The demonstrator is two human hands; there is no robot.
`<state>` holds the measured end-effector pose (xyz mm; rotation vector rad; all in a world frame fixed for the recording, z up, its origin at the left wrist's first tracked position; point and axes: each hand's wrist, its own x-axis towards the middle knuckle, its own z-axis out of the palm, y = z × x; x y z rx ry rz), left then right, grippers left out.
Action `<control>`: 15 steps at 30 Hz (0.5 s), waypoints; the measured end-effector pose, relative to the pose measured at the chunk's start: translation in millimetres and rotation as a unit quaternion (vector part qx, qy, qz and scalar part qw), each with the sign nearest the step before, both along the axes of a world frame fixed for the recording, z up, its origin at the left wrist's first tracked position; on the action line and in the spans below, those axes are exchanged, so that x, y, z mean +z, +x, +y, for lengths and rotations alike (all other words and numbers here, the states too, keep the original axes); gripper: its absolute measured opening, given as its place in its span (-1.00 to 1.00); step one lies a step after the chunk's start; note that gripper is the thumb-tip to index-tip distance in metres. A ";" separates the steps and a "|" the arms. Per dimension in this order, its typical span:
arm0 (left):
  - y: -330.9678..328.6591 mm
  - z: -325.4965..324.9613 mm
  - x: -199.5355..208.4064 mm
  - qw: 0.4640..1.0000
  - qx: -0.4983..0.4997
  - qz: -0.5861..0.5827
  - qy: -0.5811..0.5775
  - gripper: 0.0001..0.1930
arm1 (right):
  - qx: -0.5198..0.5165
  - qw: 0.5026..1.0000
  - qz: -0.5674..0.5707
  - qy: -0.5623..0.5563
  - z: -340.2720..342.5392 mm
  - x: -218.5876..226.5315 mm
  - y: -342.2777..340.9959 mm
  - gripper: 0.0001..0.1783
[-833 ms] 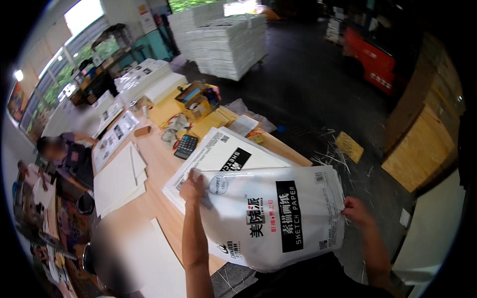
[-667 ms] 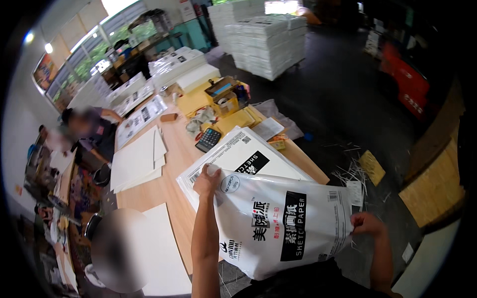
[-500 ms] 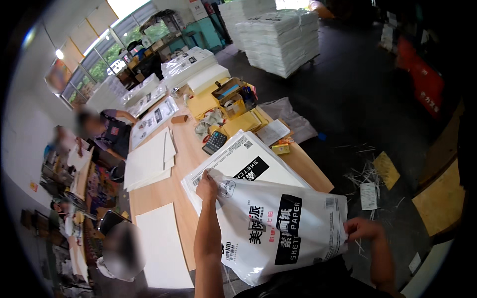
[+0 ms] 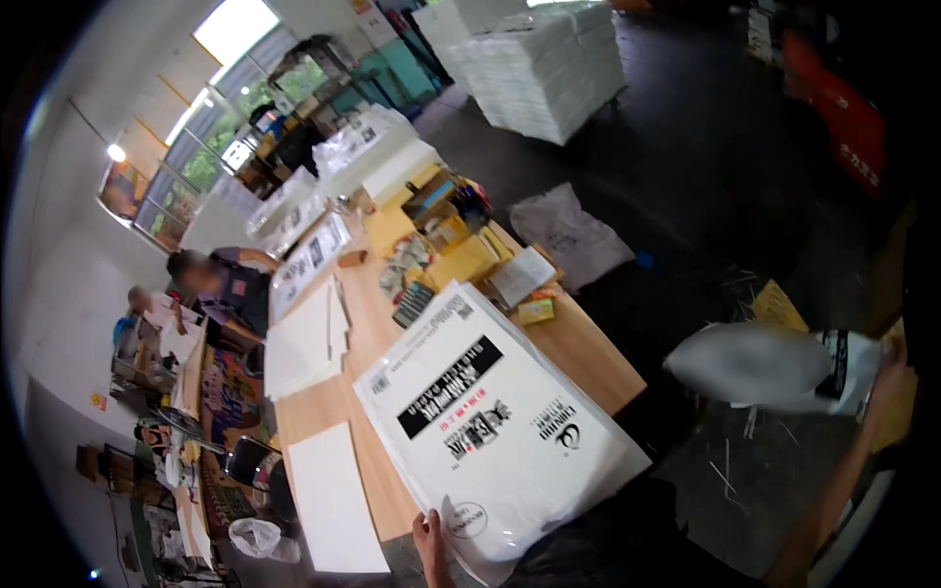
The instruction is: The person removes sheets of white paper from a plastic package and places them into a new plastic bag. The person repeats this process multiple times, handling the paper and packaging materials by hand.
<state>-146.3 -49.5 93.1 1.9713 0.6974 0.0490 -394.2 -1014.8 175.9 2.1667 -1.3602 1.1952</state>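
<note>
A stack of large white printed plastic bags [image 4: 520,412] lies on the near end of the wooden table, its near part hanging toward my body. At its near left corner my left hand [image 4: 428,537] has its fingers closed on the edge of the top bag. Far out to the right, my right hand [image 4: 894,365] grips another white printed plastic bag [image 4: 851,367] by its end. That bag hangs sideways above the floor, and part of it is blurred.
Loose white sheets [image 4: 338,500] lie left of the stack, with a further pile of sheets [image 4: 306,338] beyond. A calculator [image 4: 413,305], yellow envelopes [image 4: 475,260] and a small yellow box [image 4: 535,312] sit behind it. A co-worker [image 4: 230,289] is at the table's far left. A wrapped pallet stack [image 4: 539,73] stands behind.
My right hand has swung out to the right with the bag, off the stack. My left hand has moved down to the stack's near left corner. The view has shifted slightly.
</note>
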 end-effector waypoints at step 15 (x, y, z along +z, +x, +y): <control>-31.1 -43.5 43.7 0.996 0.055 -0.026 -0.057 -0.65 | 0.568 0.375 0.409 0.608 413.1 -10.2 363.6 -0.40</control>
